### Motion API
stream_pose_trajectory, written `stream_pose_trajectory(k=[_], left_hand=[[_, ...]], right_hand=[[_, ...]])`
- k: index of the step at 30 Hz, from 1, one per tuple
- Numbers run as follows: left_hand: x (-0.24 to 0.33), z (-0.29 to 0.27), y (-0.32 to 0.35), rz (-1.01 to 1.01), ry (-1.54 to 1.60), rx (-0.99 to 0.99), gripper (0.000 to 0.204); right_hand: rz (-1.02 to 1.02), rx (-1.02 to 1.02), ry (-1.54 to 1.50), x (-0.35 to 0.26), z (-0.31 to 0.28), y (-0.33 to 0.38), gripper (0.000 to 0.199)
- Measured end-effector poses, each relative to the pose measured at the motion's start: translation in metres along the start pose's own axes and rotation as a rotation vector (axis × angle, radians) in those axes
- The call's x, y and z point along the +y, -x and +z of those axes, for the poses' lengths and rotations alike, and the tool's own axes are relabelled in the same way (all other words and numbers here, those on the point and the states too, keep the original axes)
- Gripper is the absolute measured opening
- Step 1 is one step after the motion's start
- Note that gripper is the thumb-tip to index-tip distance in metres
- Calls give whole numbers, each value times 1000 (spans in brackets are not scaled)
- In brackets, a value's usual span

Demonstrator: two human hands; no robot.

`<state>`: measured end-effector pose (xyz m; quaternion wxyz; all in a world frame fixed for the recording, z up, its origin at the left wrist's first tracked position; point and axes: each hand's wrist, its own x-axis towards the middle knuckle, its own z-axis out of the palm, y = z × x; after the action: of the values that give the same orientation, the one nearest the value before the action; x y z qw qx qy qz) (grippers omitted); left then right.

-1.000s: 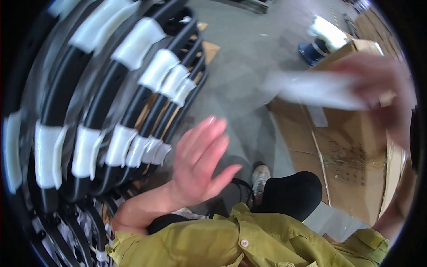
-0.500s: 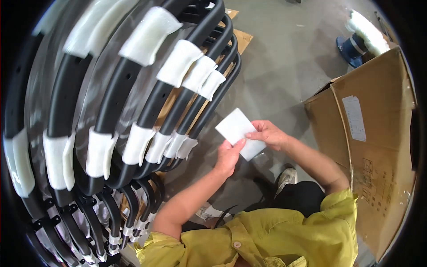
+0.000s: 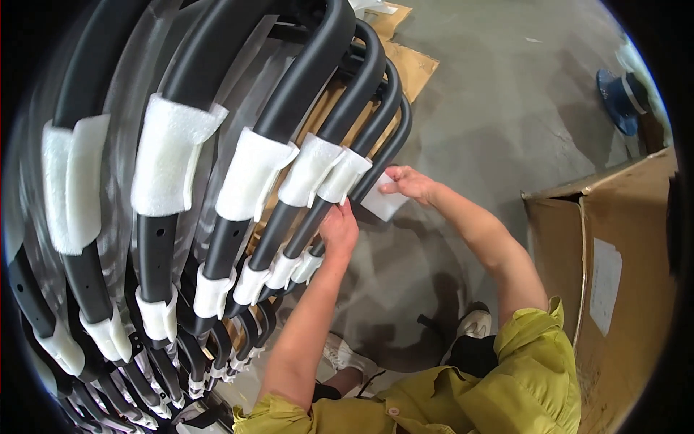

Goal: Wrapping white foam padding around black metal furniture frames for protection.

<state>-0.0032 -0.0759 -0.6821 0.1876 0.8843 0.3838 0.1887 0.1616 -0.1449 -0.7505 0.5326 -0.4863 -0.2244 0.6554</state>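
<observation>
My right hand (image 3: 413,185) pinches a white foam sheet (image 3: 383,204) between thumb and fingers. The sheet sits against the outer side of the rightmost black tube (image 3: 390,148), a bare stretch of that bent tube. On the other side of the same tube is my left hand (image 3: 338,230), just below the white foam wrap (image 3: 345,176) on the neighbouring tube. Its fingertips point up toward the rightmost tube and are partly hidden, so I cannot tell whether they grip it.
Several black bent tubes (image 3: 300,83) with white foam wraps stand in a row on the left, clear plastic film between them. Flat brown cardboard (image 3: 412,69) lies behind them. A big cardboard box (image 3: 636,239) stands at the right. Beyond it is a blue round-based object (image 3: 616,101).
Both hands have moved forward to the rightmost tube. My right hand has carried the foam sheet there; my left hand has come off the sheet's near edge. The view has shifted toward the tubes.
</observation>
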Motion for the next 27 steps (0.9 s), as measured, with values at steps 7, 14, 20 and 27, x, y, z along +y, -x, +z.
stream_pose_trajectory(k=[7, 14, 20, 27], left_hand=[[23, -3, -1, -510, 282, 27, 30], [19, -4, 19, -79, 216, 208, 16], [7, -23, 11, 409, 79, 47, 22], [4, -11, 2, 553, -72, 8, 16]], right_hand=[[16, -98, -119, 8, 16, -6, 24], [155, -30, -356, 19, 23, 32, 8], [80, -43, -209, -10, 35, 42, 12], [29, 127, -67, 3, 37, 50, 21]])
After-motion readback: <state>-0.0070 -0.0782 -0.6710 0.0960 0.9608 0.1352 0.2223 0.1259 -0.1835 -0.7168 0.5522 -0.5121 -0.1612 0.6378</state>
